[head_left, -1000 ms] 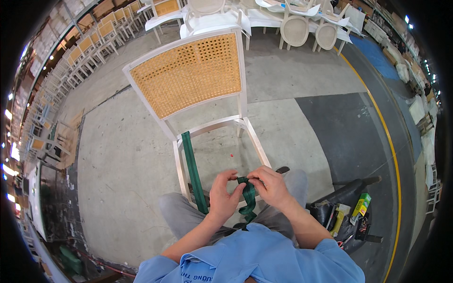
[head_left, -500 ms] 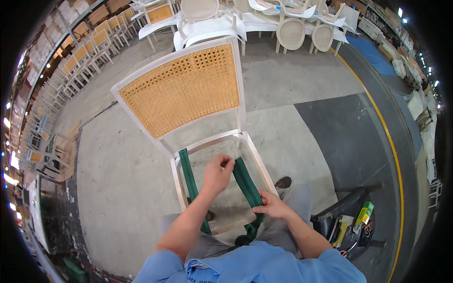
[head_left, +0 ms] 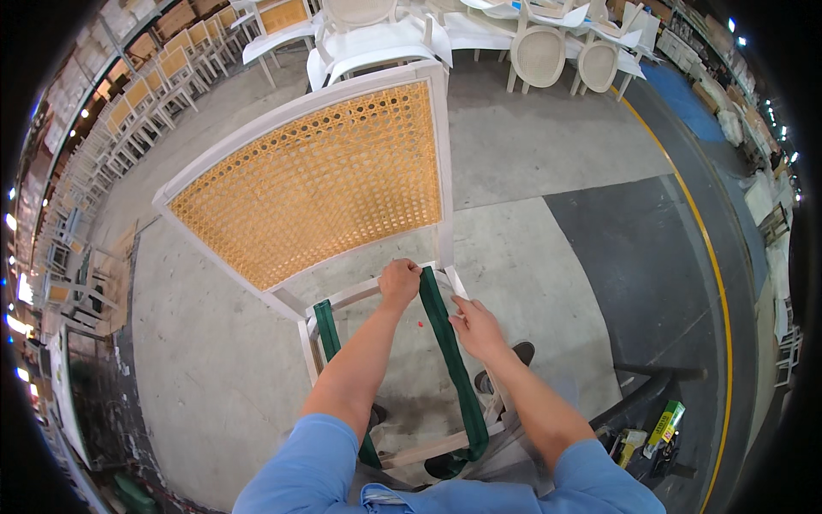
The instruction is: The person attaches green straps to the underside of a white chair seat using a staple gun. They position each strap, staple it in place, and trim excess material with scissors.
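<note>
A chair frame with a cane-webbed back (head_left: 317, 176) stands before me, its seat an open rectangle of pale wood rails. One green webbing strap (head_left: 325, 330) runs along the seat's left side. My left hand (head_left: 401, 284) pinches the far end of a second green webbing strap (head_left: 449, 343) at the back rail, near the right corner. From there the strap hangs toward me, its loose length bunched by the front rail (head_left: 424, 450). Beside this strap, my right hand (head_left: 479, 330) rests at the right side rail with thumb and fingers apart.
At my right, a dark stool-like surface (head_left: 629, 420) carries a green and yellow box (head_left: 664, 427) and other small items. Pale chairs (head_left: 538, 56) with white seats crowd the far side. Rows of chairs (head_left: 141, 98) line the left. A yellow line (head_left: 715, 291) curves along the floor.
My left hand has carried the strap's end forward to the back rail. My right hand has left the strap's near part and moved forward along the right rail. The chair appears closer.
</note>
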Tool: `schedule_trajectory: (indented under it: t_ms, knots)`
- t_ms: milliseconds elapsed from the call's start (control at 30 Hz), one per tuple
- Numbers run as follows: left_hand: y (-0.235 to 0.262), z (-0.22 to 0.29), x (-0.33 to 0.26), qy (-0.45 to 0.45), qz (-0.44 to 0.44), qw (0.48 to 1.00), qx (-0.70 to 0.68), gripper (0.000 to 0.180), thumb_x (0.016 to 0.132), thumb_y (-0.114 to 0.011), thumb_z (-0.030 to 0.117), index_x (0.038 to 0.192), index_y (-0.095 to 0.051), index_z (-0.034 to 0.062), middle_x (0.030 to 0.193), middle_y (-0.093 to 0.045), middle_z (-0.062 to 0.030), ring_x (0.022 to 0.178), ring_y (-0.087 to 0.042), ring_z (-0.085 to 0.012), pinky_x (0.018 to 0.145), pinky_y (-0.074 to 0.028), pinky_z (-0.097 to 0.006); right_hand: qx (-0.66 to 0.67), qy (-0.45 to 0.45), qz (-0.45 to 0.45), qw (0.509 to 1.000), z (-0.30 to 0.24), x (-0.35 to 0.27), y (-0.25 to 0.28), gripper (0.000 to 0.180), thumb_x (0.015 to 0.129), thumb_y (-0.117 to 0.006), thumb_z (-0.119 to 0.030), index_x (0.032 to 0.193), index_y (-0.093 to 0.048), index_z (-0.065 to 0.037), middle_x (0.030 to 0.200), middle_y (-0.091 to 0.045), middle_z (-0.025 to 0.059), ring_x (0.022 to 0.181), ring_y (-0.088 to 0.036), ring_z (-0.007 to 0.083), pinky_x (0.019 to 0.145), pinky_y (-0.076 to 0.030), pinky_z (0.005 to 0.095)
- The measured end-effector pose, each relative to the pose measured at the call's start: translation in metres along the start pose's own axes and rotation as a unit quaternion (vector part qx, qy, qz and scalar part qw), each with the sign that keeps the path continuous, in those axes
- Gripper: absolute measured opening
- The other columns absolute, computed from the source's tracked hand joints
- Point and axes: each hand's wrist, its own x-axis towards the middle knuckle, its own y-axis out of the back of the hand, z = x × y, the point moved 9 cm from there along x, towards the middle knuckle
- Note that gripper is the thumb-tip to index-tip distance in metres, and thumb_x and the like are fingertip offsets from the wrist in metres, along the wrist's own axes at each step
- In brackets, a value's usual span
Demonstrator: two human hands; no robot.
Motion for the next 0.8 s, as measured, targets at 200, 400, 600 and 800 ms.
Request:
schedule_trajectory:
  t_ms: [200,400,600,800]
  knots:
    - [-0.003,0.011,0.004,0.001,0.035,0.999,0.020,0.017,0.082,-0.073,0.025,0.085,-0.076,0.0090,0.083,-0.074,-0.0123,0.082,-0.070,-0.0316,0.074,-0.053,-0.045,-0.134,0.040,-0.022,0.990,-0.009,0.067,-0.024,0.047,0.094,-0.060,-0.019,0.140,-0.052,-0.013,0.110,-0.061,0.0195,0.096,-0.064,0.0383,0.082,-0.052,0.0485]
    - [0.000,0.011,-0.002,-0.006,0.073,0.996,0.048,0.014,0.083,-0.072,0.024,0.086,-0.076,0.0115,0.085,-0.074,-0.0107,0.087,-0.069,-0.0329,0.078,-0.049,-0.048,-0.211,-0.003,-0.078,0.974,-0.006,0.086,-0.039,0.048,0.096,-0.056,-0.025,0.143,-0.051,-0.017,0.118,-0.059,0.0183,0.100,-0.065,0.0373,0.084,-0.054,0.0492]
    - [0.018,0.008,-0.015,-0.064,0.163,0.982,0.064,0.018,0.083,-0.072,0.023,0.098,-0.071,0.0132,0.095,-0.068,-0.0081,0.098,-0.062,-0.0332,0.084,-0.046,-0.048,-0.241,0.006,-0.102,0.965,-0.016,0.090,-0.056,0.048,0.098,-0.053,-0.027,0.146,-0.048,-0.022,0.123,-0.057,0.0177,0.102,-0.065,0.0365,0.084,-0.054,0.0485]
    - [0.001,0.039,-0.070,-0.245,0.164,0.949,0.115,0.034,0.088,-0.060,0.014,0.121,-0.065,0.0128,0.130,-0.058,-0.0046,0.124,-0.049,-0.0353,0.104,-0.036,-0.053,-0.255,-0.027,-0.117,0.960,0.002,0.089,-0.042,0.051,0.098,-0.052,-0.028,0.149,-0.043,-0.025,0.127,-0.057,0.0155,0.105,-0.064,0.0362,0.087,-0.053,0.0483]
